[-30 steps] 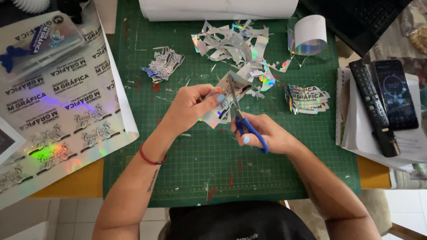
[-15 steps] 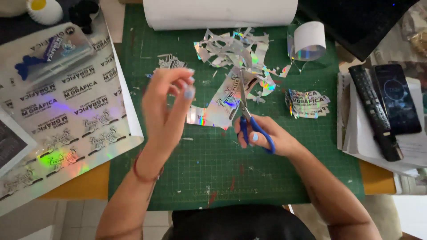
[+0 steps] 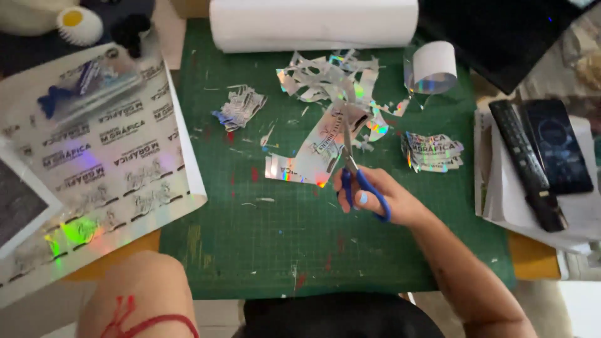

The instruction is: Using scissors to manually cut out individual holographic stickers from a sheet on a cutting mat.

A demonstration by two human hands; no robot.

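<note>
Scissors [image 3: 357,178] with blue handles sat in the person's right hand [image 3: 375,197], fingers curled through the loops and closed around them, the blades pointing away from the body up the green cutting mat [image 3: 250,250]. The blades lay over a strip of holographic sticker sheet [image 3: 313,156] that rested on the mat just left of the hand; whether the blades were pinching the strip or only lying across it I could not tell. The right forearm ran down toward the lower right corner.

Of the left arm only the wrist and forearm [image 3: 138,294] showed at the bottom left edge, with a red string bracelet [image 3: 156,322] around it. The left hand itself was out of sight, so how open it was, or what it held, could not be told.

Beyond the scissors lay a heap of shiny offcuts [image 3: 325,78], and to its left a smaller pile of cut stickers [image 3: 241,107]. A second stack of cut stickers [image 3: 434,152] lay to the right of the blades, near the mat's edge. A big white roll [image 3: 313,22] stretched across the top of the mat, with a small roll of holographic material [image 3: 433,67] just beside it. Left of the mat, a large printed holographic sheet [image 3: 106,163] overlapped its edge. On the right, well apart from the hand, a remote control [image 3: 526,164] and a dark phone [image 3: 557,145] rested on white papers [image 3: 494,200].
</note>
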